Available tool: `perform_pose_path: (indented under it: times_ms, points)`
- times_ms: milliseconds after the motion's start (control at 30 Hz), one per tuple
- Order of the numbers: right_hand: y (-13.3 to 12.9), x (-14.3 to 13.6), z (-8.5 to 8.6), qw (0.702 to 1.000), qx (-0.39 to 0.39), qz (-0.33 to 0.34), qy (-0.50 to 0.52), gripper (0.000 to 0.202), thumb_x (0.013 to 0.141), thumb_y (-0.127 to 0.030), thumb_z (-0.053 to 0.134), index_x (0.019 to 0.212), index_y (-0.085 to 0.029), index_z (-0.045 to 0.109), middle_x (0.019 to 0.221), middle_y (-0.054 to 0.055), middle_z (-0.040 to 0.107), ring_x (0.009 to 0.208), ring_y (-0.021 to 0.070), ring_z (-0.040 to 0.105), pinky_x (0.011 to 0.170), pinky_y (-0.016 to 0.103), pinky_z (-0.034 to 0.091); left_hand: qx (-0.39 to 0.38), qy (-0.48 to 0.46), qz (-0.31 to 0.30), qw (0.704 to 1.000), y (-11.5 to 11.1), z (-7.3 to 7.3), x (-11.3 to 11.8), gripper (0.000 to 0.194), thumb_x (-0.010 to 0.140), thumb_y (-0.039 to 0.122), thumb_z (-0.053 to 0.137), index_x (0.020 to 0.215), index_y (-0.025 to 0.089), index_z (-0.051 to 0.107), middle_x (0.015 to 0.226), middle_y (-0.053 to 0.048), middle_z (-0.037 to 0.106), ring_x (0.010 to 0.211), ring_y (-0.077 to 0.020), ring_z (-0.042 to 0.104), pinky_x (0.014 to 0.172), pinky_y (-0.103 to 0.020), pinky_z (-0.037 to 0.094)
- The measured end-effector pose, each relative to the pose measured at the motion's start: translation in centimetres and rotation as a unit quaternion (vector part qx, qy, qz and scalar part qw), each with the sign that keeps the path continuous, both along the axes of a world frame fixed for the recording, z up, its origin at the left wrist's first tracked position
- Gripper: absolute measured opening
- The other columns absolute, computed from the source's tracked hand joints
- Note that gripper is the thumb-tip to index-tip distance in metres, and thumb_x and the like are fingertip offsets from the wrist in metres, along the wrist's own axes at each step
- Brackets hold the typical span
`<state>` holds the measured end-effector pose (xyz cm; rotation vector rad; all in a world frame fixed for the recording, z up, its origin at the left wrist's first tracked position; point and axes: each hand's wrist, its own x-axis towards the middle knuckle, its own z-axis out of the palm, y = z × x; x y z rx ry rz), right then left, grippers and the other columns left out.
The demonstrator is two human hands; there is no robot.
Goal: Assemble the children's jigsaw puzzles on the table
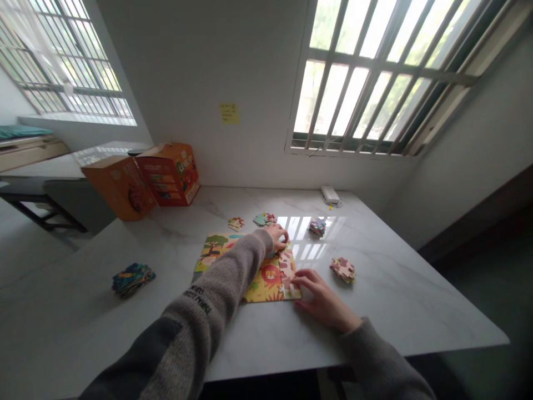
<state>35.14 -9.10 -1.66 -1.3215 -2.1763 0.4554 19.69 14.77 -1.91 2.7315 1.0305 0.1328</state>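
Note:
A colourful jigsaw puzzle (271, 275) with a tree, a lion and a giraffe pattern lies flat on the white marbled table (250, 344). My left hand (276, 236) reaches across to the puzzle's upper right corner, its fingers bent down over the pieces; what lies under the fingertips is hidden. My left sleeve covers much of the puzzle's middle. At the lower right edge rests my right hand (318, 297), thumb and fingers apart, touching the puzzle's border.
Piles of loose pieces lie around: dark blue (132, 279), yellow (236, 223), green (265, 219), purple (317, 226) and pink (343, 270). Two orange boxes (170, 173) stand at the back left. A white object (331, 195) with a cord lies by the wall.

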Motion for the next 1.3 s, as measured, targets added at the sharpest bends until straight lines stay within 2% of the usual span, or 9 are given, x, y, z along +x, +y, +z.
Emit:
perform_pose_path:
  times_ms: [133, 333, 467, 700, 800, 967, 1067, 1300]
  points:
    - [-0.3, 0.7, -0.4, 1.0, -0.008, 0.008, 0.006, 0.032, 0.088, -0.018, 0.066, 0.118, -0.028, 0.063, 0.126, 0.008, 0.058, 0.116, 0.0231, 0.056, 0.101, 0.039, 0.05, 0.003, -0.006, 0.003, 1.0, -0.1, 0.0, 0.2, 0.032, 0.078, 0.043, 0.069, 0.107, 0.03, 0.071, 0.123, -0.005, 0.059, 0.121, -0.0301, 0.049, 0.103, -0.043, 0.042]
    - [-0.1, 1.2, -0.8, 1.0, 0.028, -0.006, -0.006, 0.023, 0.09, -0.021, 0.065, 0.113, -0.026, 0.065, 0.109, 0.008, 0.065, 0.106, 0.0236, 0.058, 0.092, 0.04, 0.053, 0.009, -0.011, 0.009, 1.0, -0.2, -0.1, 0.3, 0.029, 0.079, 0.043, 0.069, 0.104, 0.029, 0.071, 0.12, -0.005, 0.06, 0.12, -0.0298, 0.049, 0.103, -0.041, 0.042]
    - [-0.1, 1.2, -0.9, 0.999, 0.045, 0.005, -0.011, 0.015, 0.091, -0.021, 0.063, 0.106, -0.024, 0.065, 0.104, 0.007, 0.068, 0.102, 0.0226, 0.059, 0.093, 0.041, 0.052, 0.012, -0.013, 0.014, 1.0, -0.1, -0.3, 0.3, 0.028, 0.08, 0.044, 0.068, 0.104, 0.03, 0.071, 0.12, -0.005, 0.06, 0.119, -0.0298, 0.05, 0.102, -0.043, 0.043]
    - [-0.1, 0.9, -0.9, 0.998, 0.063, 0.008, -0.026, 0.012, 0.091, -0.018, 0.062, 0.101, -0.024, 0.065, 0.103, 0.006, 0.068, 0.101, 0.022, 0.06, 0.094, 0.041, 0.051, 0.019, 0.0, 0.021, 1.0, 0.5, -0.5, 0.9, 0.036, 0.087, 0.049, 0.059, 0.115, 0.028, 0.069, 0.122, -0.01, 0.06, 0.119, -0.0323, 0.051, 0.101, -0.047, 0.043]
    - [-0.2, 0.7, -0.6, 0.997, 0.066, 0.004, -0.028, 0.013, 0.09, -0.017, 0.062, 0.1, -0.025, 0.064, 0.104, 0.006, 0.068, 0.102, 0.0219, 0.06, 0.094, 0.04, 0.051, 0.024, 0.013, 0.011, 1.0, 1.0, -0.5, 0.9, 0.034, 0.088, 0.042, 0.057, 0.117, 0.029, 0.069, 0.126, -0.009, 0.059, 0.119, -0.0325, 0.05, 0.103, -0.048, 0.042]
    - [-0.4, 0.7, -0.3, 0.998, 0.056, 0.002, -0.027, 0.013, 0.09, -0.016, 0.061, 0.099, -0.025, 0.064, 0.106, 0.006, 0.068, 0.103, 0.022, 0.059, 0.094, 0.039, 0.051, 0.029, 0.042, -0.026, 0.998, 1.6, -0.3, 0.7, 0.038, 0.087, 0.025, 0.057, 0.121, 0.035, 0.068, 0.126, -0.006, 0.059, 0.118, -0.0294, 0.05, 0.102, -0.042, 0.041]
    - [-0.4, 0.7, -0.3, 0.998, 0.05, 0.0, -0.029, 0.015, 0.089, -0.015, 0.062, 0.1, -0.025, 0.064, 0.107, 0.005, 0.067, 0.105, 0.0221, 0.059, 0.095, 0.04, 0.05, 0.042, 0.066, -0.051, 0.996, 1.6, 0.1, 0.8, 0.037, 0.085, 0.024, 0.059, 0.118, 0.037, 0.069, 0.121, -0.006, 0.06, 0.115, -0.0289, 0.052, 0.099, -0.041, 0.043]
    - [-0.4, 0.7, -0.4, 0.998, 0.051, -0.001, -0.027, 0.014, 0.09, -0.016, 0.061, 0.1, -0.025, 0.063, 0.107, 0.006, 0.067, 0.106, 0.0226, 0.058, 0.095, 0.04, 0.05, 0.051, 0.06, -0.082, 0.993, 1.2, 0.8, 1.5, 0.025, 0.087, 0.023, 0.057, 0.106, 0.029, 0.073, 0.112, -0.008, 0.062, 0.108, -0.0267, 0.054, 0.096, -0.039, 0.044]
